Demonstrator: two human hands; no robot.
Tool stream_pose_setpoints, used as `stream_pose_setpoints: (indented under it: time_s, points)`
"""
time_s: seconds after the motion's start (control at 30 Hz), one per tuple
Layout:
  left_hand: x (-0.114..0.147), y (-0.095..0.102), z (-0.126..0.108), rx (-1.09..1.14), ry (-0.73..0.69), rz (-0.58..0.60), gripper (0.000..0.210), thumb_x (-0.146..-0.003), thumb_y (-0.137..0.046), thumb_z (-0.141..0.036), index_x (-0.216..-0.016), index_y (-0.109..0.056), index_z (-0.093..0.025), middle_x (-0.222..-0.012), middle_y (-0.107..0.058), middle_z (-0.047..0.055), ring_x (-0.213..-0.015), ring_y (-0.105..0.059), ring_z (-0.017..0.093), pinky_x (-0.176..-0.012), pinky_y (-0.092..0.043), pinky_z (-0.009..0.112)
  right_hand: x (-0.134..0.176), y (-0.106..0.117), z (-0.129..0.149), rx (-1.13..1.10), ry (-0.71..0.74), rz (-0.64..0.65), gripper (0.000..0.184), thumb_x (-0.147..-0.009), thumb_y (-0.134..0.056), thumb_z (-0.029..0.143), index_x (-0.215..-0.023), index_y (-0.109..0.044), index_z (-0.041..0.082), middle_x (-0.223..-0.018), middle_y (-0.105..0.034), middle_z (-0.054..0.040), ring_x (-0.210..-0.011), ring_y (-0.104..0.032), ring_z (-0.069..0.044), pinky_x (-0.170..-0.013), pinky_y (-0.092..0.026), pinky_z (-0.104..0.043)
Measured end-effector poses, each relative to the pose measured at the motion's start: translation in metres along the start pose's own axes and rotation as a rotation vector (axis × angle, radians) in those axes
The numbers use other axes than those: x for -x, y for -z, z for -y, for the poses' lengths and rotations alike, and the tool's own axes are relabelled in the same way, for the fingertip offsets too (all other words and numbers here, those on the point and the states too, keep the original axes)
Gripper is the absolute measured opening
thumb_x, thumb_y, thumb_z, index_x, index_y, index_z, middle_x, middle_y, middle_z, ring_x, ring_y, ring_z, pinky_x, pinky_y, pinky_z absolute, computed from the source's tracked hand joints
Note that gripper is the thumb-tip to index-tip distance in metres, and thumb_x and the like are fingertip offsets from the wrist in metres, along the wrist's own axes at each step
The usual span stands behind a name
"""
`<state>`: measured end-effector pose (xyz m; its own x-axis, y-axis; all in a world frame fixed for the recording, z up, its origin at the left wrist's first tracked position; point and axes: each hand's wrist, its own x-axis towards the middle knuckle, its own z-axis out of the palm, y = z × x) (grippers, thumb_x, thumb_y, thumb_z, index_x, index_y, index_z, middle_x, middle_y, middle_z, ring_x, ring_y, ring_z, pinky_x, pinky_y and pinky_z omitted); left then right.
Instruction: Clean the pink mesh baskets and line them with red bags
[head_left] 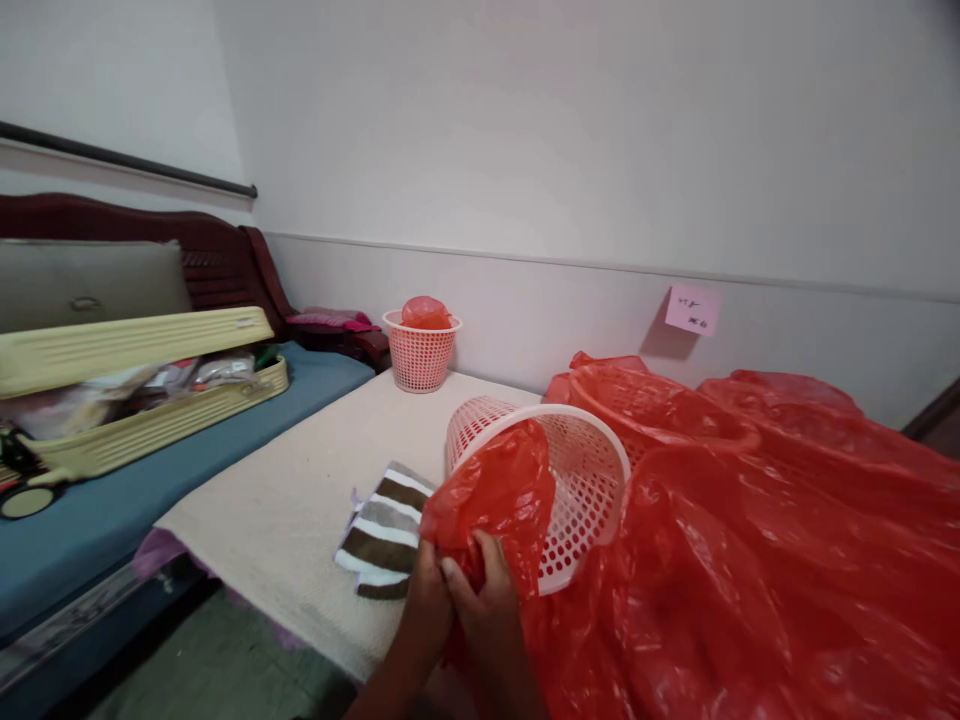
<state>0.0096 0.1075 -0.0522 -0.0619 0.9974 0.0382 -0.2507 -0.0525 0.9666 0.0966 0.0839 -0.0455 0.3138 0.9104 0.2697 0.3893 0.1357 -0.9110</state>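
My left hand [430, 592] and my right hand [484, 590] meet side by side, their fingers closed on a red plastic bag [501, 480]. The bag bunches up in front of the mouth of a pink perforated basket [581, 500], which lies on its side with its opening toward me. Part of the basket's rim is hidden behind the plastic. Left of my hands, a folded striped cloth [386, 530] in brown, grey and white rests on the pale table cover [300, 490].
A second pink basket [421, 360] with red plastic in it stands upright near the wall. More red bags [735, 560] spread over the right side, one around another basket [667, 405]. An open yellow suitcase [165, 405] lies on the bed [322, 370] at left. A pink note [691, 310] sticks to the wall.
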Motion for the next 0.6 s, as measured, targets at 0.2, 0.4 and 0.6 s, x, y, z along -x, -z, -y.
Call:
stream_pose_setpoints:
  time_s: [0.2, 0.4, 0.6]
  points:
    - [0.004, -0.002, -0.001, 0.103, 0.070, 0.167, 0.049, -0.066, -0.066, -0.012, -0.114, -0.056, -0.018, -0.113, -0.071, 0.010, -0.109, -0.064, 0.025, -0.099, -0.047, 0.037, -0.016, 0.013, -0.009, -0.120, -0.028, 0.012, 0.022, -0.081, -0.051, 0.038, -0.082, -0.061, 0.019, -0.076, -0.066, -0.0031, -0.072, -0.061, -0.020, -0.068, -0.049, -0.029]
    - [-0.007, 0.011, -0.016, 0.269, 0.148, 0.226, 0.021, -0.064, -0.070, -0.020, -0.081, -0.057, -0.019, -0.059, -0.059, -0.006, -0.048, -0.052, 0.009, -0.058, -0.049, 0.024, -0.009, 0.015, -0.005, -0.416, -0.095, -0.074, 0.033, -0.079, -0.059, 0.043, -0.099, -0.064, 0.017, -0.094, -0.072, -0.0054, -0.086, -0.065, -0.022, -0.077, -0.050, -0.030]
    - [-0.027, 0.016, -0.038, 0.354, 0.164, 0.138, 0.024, -0.068, -0.070, -0.031, -0.083, -0.055, -0.019, -0.063, -0.063, -0.004, -0.049, -0.056, 0.009, -0.049, -0.045, 0.021, 0.019, 0.015, -0.001, -0.575, -0.044, -0.051, 0.034, -0.087, -0.060, 0.042, -0.110, -0.064, 0.018, -0.103, -0.071, -0.0074, -0.094, -0.066, -0.023, -0.076, -0.053, -0.032]
